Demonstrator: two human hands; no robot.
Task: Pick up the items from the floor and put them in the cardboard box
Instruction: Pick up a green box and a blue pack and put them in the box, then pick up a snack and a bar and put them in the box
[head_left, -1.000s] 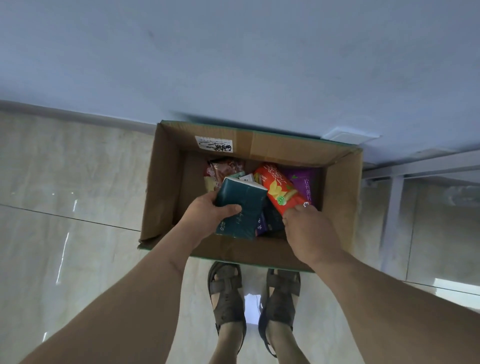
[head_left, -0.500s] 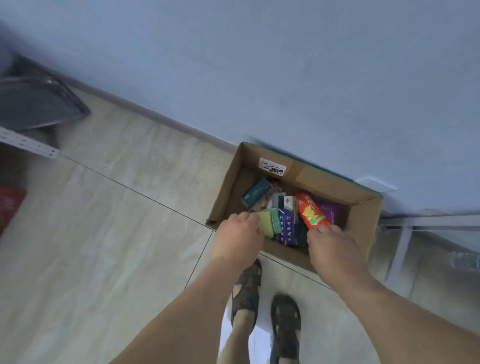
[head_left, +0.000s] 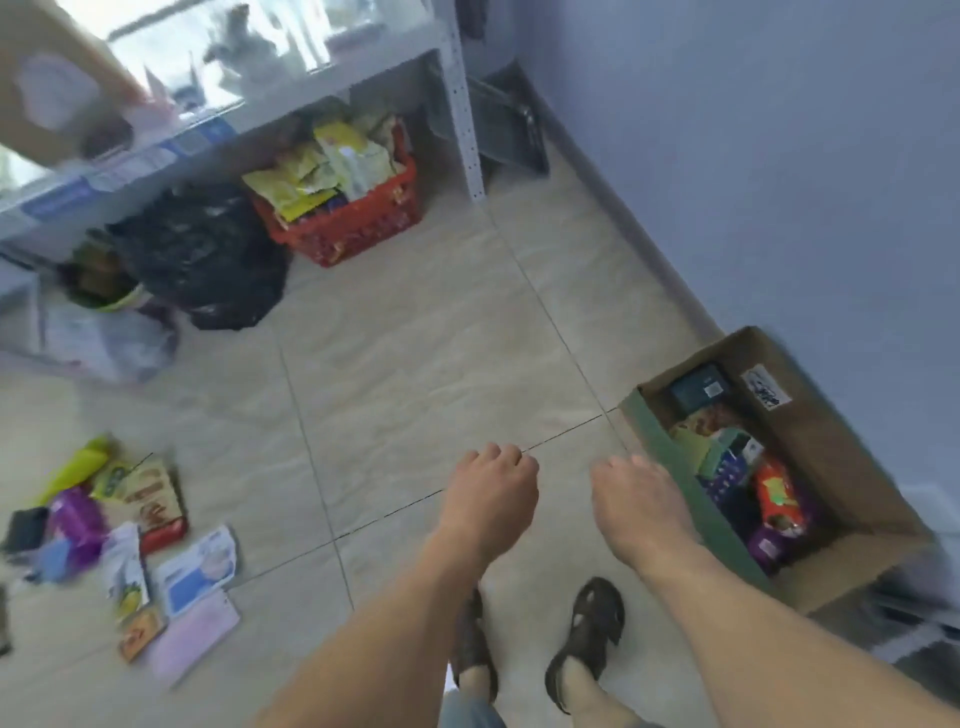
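Note:
The open cardboard box (head_left: 831, 431) stands on the floor at the right against the blue wall, holding several packets, among them a dark teal box (head_left: 698, 385) and a red-orange snack pack (head_left: 776, 493). My left hand (head_left: 491, 499) hangs over the bare tiles left of the box, fingers curled, nothing in it. My right hand (head_left: 636, 506) is just beside the box's near rim, also holding nothing. A heap of loose items (head_left: 124, 540) lies on the floor at the far left: a purple pack, a brown-red box, white and blue packets, a pink flat pack.
A red basket (head_left: 358, 228) full of yellow packets sits under a grey metal shelf (head_left: 462, 119) at the back. A black rubbish bag (head_left: 202, 254) and a pale plastic bag (head_left: 104, 343) lie beside it. My sandalled feet (head_left: 587, 634) stand below my hands.
My left hand let go of the teal box, which now lies in the cardboard box. Both hands came out empty, and my view swung left, bringing the floor items into sight.

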